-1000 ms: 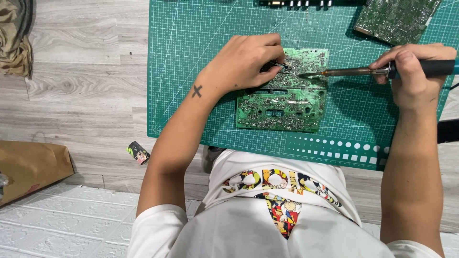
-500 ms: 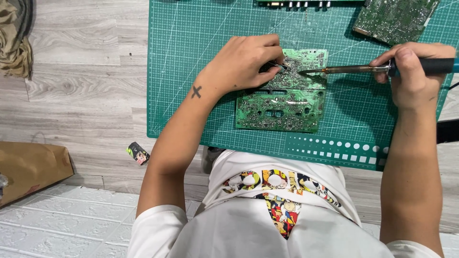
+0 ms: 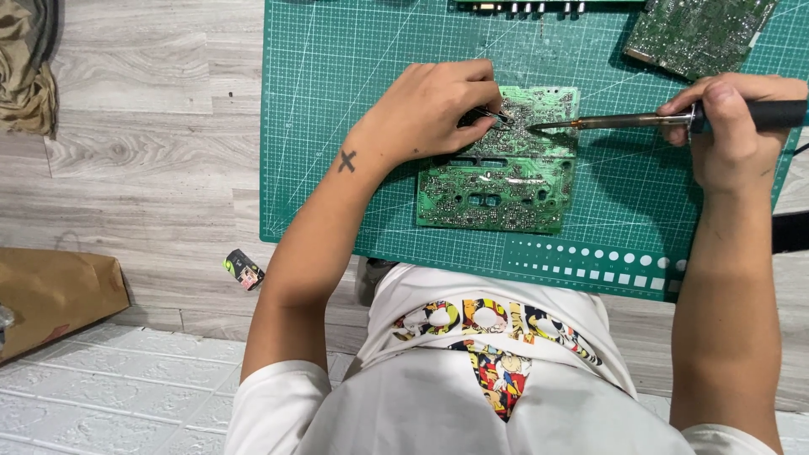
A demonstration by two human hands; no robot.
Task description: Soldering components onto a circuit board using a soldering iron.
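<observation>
A green circuit board lies solder side up on a green cutting mat. My left hand rests on the board's upper left part and pinches thin metal tweezers, whose tips point at the board's top middle. My right hand grips the black handle of a soldering iron. The iron lies nearly level, and its tip touches the board close to the tweezer tips.
Another circuit board lies at the mat's top right, and a long dark one at the top edge. A small black object sits on the wooden floor left of my arm. A brown paper bag and olive cloth lie at left.
The soldering iron's tip has shifted slightly up along the board. My left hand has barely moved.
</observation>
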